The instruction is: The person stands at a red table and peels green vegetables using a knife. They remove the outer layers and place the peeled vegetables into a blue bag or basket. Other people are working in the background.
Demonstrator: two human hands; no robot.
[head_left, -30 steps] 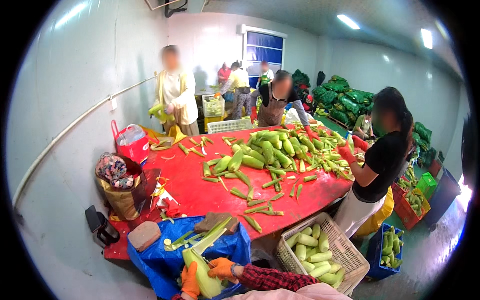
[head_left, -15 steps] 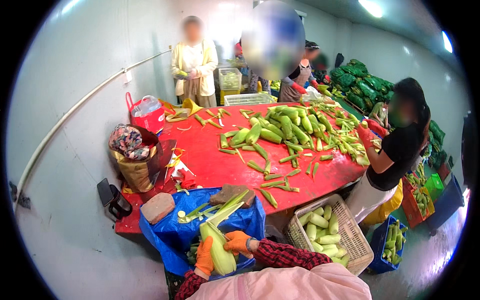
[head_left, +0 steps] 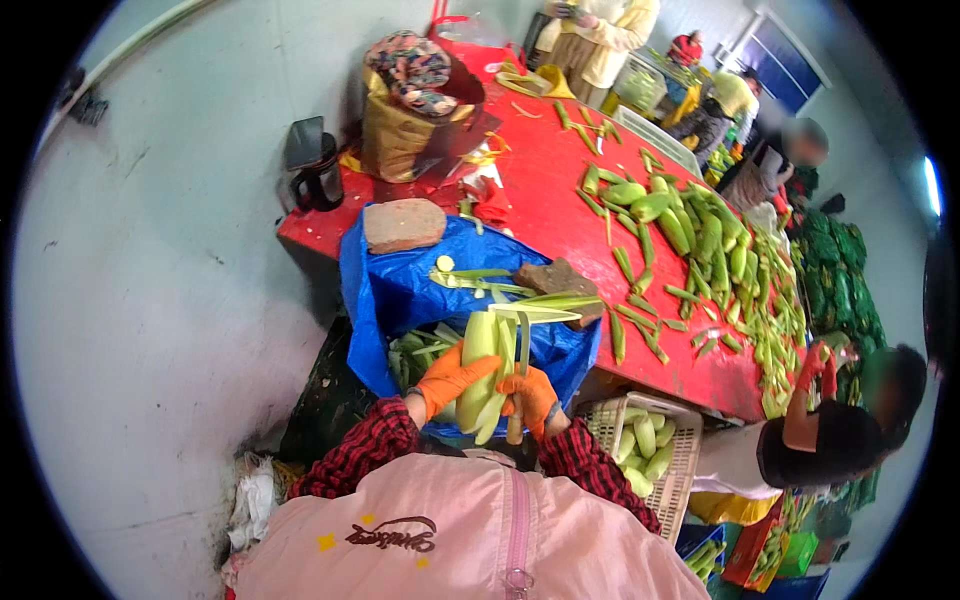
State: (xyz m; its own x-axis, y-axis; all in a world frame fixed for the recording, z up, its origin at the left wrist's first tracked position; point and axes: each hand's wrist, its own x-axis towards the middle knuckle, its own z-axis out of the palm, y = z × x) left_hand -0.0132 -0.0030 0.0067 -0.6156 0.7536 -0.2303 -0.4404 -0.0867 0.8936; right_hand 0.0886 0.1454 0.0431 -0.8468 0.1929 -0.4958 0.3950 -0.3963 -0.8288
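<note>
My left hand [head_left: 452, 381], in an orange glove, is closed around the side of an ear of corn [head_left: 480, 360] with pale green husk on it. The ear stands nearly upright, its loose leaves spreading at the top. Against its right side, my right hand [head_left: 534, 396], also gloved in orange, grips a knife [head_left: 523, 345]; the blade points up along the husk and a tan handle shows below the fingers. Both hands are above a blue plastic sheet [head_left: 365, 340] that holds cut leaves and husk pieces [head_left: 470, 278].
A reddish brick [head_left: 404, 226] and a rough stone block [head_left: 556, 282] weigh on the sheet. Husked ears fill a white crate [head_left: 674, 480] at right. Unhusked corn [head_left: 710, 240] heaps on the red table [head_left: 530, 190]. A co-worker [head_left: 825, 440] stands right; a bag [head_left: 400, 140] stands left.
The whole view has turned, so the table now slants to the right. My right hand has shifted down beside the ear, and the knife now shows in it. My left hand still holds the ear.
</note>
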